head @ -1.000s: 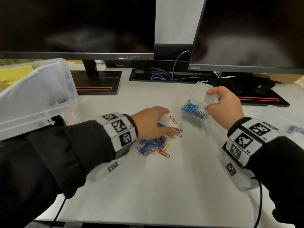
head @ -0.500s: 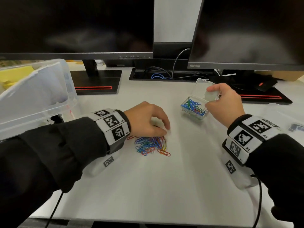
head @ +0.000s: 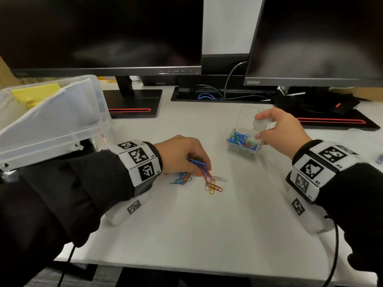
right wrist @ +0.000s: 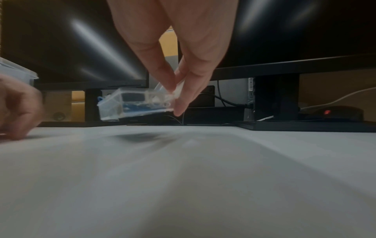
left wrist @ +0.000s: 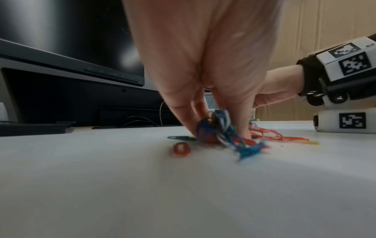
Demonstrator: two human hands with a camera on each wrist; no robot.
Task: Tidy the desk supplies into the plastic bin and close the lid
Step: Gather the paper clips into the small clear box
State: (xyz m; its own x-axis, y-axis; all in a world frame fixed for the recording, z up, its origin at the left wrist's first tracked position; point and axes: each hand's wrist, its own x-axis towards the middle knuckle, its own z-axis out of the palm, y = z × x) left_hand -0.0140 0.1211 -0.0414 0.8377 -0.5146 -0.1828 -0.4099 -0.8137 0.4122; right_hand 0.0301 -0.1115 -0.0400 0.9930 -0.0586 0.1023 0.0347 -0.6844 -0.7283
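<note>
Coloured paper clips lie scattered on the white desk. My left hand pinches a bunch of them, mostly blue and red, just above the desk. A small clear paper clip box with its hinged lid up holds more clips; my right hand pinches its right side and lifts it tilted off the desk. The large clear plastic bin stands at the left with its lid leaning open.
Two dark monitors on black stands line the back, with cables between them. Yellow sticky notes show in the bin. A black mouse sits at the back right.
My left hand has curled its fingers, gathered clips and raised a bunch of them; a few were left behind on the desk. The right hand keeps holding the small box, now slightly raised.
</note>
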